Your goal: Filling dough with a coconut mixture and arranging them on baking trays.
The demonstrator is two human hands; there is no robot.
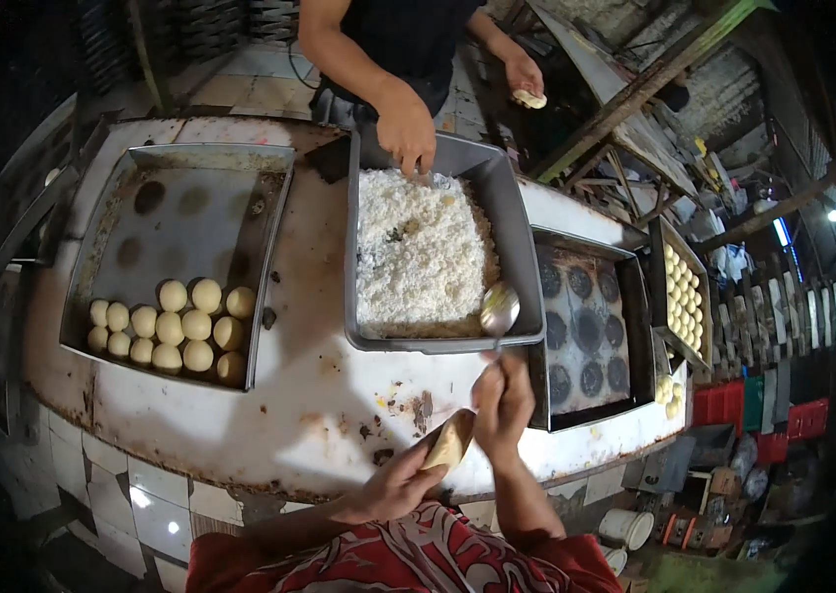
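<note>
My left hand (393, 488) is closed around a flattened piece of pale dough (449, 445), close in front of my body at the table's near edge. In my right hand (503, 407) is a metal spoon (500, 308); its bowl rests over the near right corner of a grey plastic tub (522, 247). White, crumbly, grated-looking filling (418, 257) heaps up inside the tub. Across from me, a co-worker's hand (405, 128) reaches into the far side of that filling. Their other hand (525, 75) holds a pale piece of dough (530, 99) off to the right.
To the left, a metal tray (171, 153) carries several round dough balls (169, 327) at its near end. Right of the tub sits a dark-rimmed pan (586, 413) with round marks. Beyond it another tray (700, 346) holds more balls. Scraps dot the white tabletop (329, 381).
</note>
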